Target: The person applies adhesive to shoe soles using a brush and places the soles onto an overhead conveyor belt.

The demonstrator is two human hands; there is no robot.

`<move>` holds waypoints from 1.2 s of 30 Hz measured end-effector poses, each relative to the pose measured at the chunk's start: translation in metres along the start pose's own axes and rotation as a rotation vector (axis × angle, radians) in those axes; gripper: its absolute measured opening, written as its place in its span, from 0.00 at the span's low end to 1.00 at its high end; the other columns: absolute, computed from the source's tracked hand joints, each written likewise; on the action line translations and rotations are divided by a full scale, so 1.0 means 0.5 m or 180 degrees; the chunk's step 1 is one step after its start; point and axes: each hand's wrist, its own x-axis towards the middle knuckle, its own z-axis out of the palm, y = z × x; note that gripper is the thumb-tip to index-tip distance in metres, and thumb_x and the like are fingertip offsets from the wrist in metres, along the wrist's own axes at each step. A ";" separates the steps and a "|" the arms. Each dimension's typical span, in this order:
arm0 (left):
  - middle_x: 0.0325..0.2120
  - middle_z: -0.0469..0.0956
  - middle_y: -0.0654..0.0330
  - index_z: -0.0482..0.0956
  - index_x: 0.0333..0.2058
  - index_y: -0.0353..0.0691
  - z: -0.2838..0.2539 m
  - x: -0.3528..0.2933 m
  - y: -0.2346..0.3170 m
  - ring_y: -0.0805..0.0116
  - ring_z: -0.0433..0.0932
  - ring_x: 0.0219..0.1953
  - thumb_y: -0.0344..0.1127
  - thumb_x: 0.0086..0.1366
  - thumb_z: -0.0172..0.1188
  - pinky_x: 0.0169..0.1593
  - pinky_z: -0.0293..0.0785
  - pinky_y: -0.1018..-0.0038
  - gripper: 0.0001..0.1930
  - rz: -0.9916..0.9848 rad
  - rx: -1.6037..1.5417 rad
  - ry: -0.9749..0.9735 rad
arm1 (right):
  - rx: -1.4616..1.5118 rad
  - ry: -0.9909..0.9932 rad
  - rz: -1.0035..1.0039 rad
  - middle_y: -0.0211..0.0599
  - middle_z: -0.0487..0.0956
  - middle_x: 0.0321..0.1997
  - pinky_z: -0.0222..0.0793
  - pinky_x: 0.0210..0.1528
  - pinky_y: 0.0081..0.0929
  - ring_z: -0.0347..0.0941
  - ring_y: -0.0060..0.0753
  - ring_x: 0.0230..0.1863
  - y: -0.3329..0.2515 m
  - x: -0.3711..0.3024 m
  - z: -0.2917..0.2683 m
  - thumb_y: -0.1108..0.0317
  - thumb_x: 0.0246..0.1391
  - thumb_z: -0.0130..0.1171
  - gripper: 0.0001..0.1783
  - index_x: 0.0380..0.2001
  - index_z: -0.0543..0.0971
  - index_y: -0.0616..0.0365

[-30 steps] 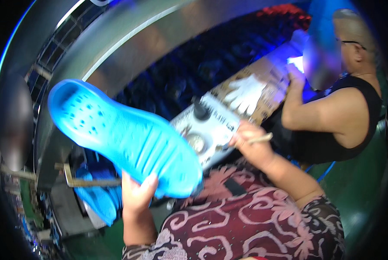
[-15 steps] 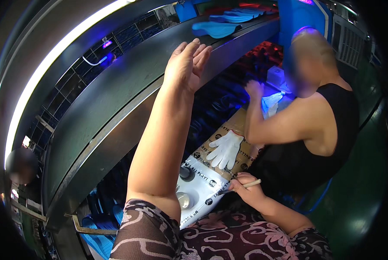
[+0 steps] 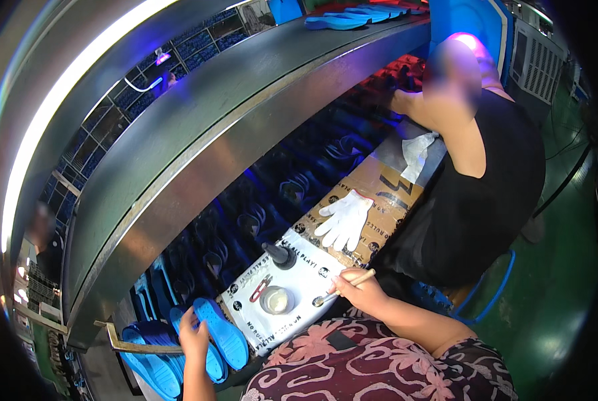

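My left hand [image 3: 193, 334] is down at the lower left, its fingers closed at the upper edge of a blue shoe sole [image 3: 222, 334] in a group of similar soles [image 3: 152, 367]. Between the fingers and my right hand [image 3: 362, 291] lies a white-covered board. That right hand grips a brush [image 3: 345, 287] with a pale wooden handle, its bristles pointing down left over the board's edge. On the board stand a small clear cup [image 3: 277, 301] of whitish stuff and a dark cone-shaped piece [image 3: 280, 255]. Beside the cup lies a small red-handled tool [image 3: 261, 289].
A white knitted glove [image 3: 345, 219] lies on brown cardboard [image 3: 386, 180]. A dark conveyor belt [image 3: 198, 120] curves past on the left, carrying blue soles [image 3: 352, 17] at its far end. A co-worker in a black top [image 3: 506, 167] sits close on the right. A metal bracket [image 3: 138, 346] juts beside my left hand.
My left hand has come back from above the conveyor down to the blue soles. The brush in my right hand now tips down left. The co-worker has leaned forward, reaching toward the red light.
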 end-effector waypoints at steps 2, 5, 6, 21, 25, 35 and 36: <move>0.44 0.73 0.42 0.69 0.52 0.30 -0.041 -0.080 -0.139 0.49 0.73 0.46 0.26 0.50 0.61 0.51 0.70 0.62 0.27 -0.0109 0.1219 0.0571 | -0.0131 -0.0163 0.0117 0.39 0.78 0.23 0.67 0.31 0.27 0.73 0.30 0.27 0.001 0.005 0.025 0.64 0.59 0.53 0.15 0.24 0.79 0.62; 0.44 0.74 0.40 0.67 0.52 0.31 -0.053 -0.180 -0.253 0.44 0.73 0.47 0.30 0.49 0.61 0.50 0.69 0.58 0.29 -0.0654 0.1824 0.0246 | 0.0049 -0.0160 0.0288 0.29 0.73 0.20 0.64 0.27 0.20 0.66 0.18 0.24 -0.007 0.013 0.066 0.66 0.60 0.50 0.14 0.25 0.79 0.61; 0.42 0.75 0.40 0.67 0.53 0.33 -0.046 -0.196 -0.264 0.44 0.74 0.45 0.33 0.50 0.60 0.49 0.70 0.56 0.29 -0.0793 0.1898 0.0010 | -0.0034 -0.0170 0.0394 0.28 0.73 0.20 0.63 0.27 0.20 0.66 0.17 0.24 -0.003 0.014 0.073 0.66 0.61 0.50 0.14 0.25 0.79 0.61; 0.22 0.76 0.50 0.72 0.29 0.37 -0.037 -0.177 -0.323 0.50 0.77 0.26 0.41 0.53 0.54 0.32 0.71 0.59 0.12 -0.1586 0.1263 -0.0406 | -0.1547 -0.0911 -0.0850 0.36 0.75 0.20 0.65 0.34 0.33 0.71 0.41 0.27 0.041 0.122 0.241 0.63 0.51 0.58 0.12 0.19 0.79 0.57; 0.20 0.75 0.51 0.70 0.34 0.36 -0.044 -0.164 -0.333 0.55 0.76 0.24 0.40 0.55 0.52 0.28 0.71 0.63 0.13 -0.1560 0.1465 -0.0410 | -0.1795 -0.1005 -0.0996 0.35 0.74 0.20 0.63 0.37 0.34 0.70 0.41 0.27 0.066 0.125 0.259 0.63 0.50 0.59 0.12 0.18 0.79 0.56; 0.26 0.76 0.59 0.70 0.41 0.36 -0.053 -0.148 -0.286 0.73 0.70 0.15 0.40 0.57 0.57 0.16 0.63 0.79 0.16 -0.2749 -0.3510 -0.0409 | -0.1337 -0.0766 -0.0798 0.37 0.75 0.18 0.63 0.33 0.34 0.70 0.39 0.25 0.032 0.121 0.243 0.62 0.54 0.56 0.16 0.16 0.78 0.59; 0.26 0.76 0.60 0.71 0.39 0.37 -0.053 -0.145 -0.267 0.74 0.69 0.15 0.40 0.57 0.56 0.15 0.61 0.79 0.15 -0.2733 -0.3998 -0.0505 | -0.1340 -0.0751 -0.0795 0.37 0.75 0.18 0.63 0.33 0.34 0.70 0.39 0.25 0.036 0.119 0.241 0.62 0.54 0.56 0.16 0.16 0.78 0.59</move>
